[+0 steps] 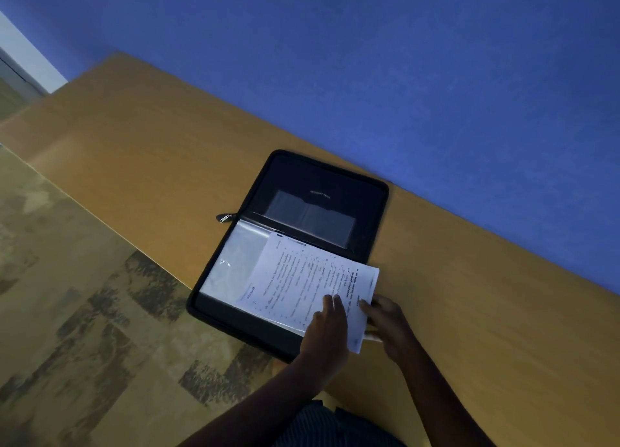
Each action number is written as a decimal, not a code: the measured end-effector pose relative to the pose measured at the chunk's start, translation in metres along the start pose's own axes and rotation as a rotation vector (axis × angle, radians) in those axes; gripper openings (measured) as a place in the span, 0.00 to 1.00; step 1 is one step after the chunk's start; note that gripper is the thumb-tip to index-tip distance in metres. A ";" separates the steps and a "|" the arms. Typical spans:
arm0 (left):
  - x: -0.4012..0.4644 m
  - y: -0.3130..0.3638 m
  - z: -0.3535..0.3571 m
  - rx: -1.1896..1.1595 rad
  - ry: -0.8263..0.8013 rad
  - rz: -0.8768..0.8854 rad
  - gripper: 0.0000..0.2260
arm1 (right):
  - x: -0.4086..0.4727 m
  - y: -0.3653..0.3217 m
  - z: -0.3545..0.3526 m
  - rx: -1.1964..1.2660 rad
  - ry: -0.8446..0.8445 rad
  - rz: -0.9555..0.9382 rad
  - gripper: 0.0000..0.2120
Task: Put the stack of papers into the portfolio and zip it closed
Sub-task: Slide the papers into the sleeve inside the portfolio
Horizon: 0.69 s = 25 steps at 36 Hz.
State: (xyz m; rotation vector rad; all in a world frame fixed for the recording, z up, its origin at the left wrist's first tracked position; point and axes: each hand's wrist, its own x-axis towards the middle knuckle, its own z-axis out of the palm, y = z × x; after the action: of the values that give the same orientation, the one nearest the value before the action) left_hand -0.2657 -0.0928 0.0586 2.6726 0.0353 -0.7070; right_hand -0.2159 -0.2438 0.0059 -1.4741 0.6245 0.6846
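Note:
A black zip portfolio [335, 178] lies open on the wooden table [151, 151], its far half showing clear pockets. Its zip pull [224, 217] sticks out at the left of the spine. A clear sleeve [235, 262] covers the near half. The stack of printed papers [302, 279] lies partly on that near half, its right end hanging past the portfolio's right edge. My left hand [327, 332] presses flat on top of the stack near its front corner. My right hand [385, 322] grips the stack's overhanging right edge, thumb on top.
A blue wall [402, 60] runs right behind the table's far edge, close to the portfolio. The table's near edge crosses diagonally, with patterned floor [67, 312] below it on the left. Bare tabletop extends left and right of the portfolio.

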 end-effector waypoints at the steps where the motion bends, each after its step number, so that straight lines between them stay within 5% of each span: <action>1: 0.000 0.000 -0.001 -0.005 -0.006 0.002 0.39 | -0.001 0.000 -0.003 -0.005 0.026 0.005 0.07; 25: -0.006 0.002 -0.010 -0.103 0.001 0.026 0.39 | 0.012 -0.011 0.039 -0.071 0.075 -0.047 0.01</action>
State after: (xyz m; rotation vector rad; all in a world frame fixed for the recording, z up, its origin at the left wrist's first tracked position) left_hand -0.2665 -0.0904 0.0701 2.5702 0.0357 -0.6770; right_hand -0.2015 -0.2042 0.0046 -1.5817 0.6260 0.6228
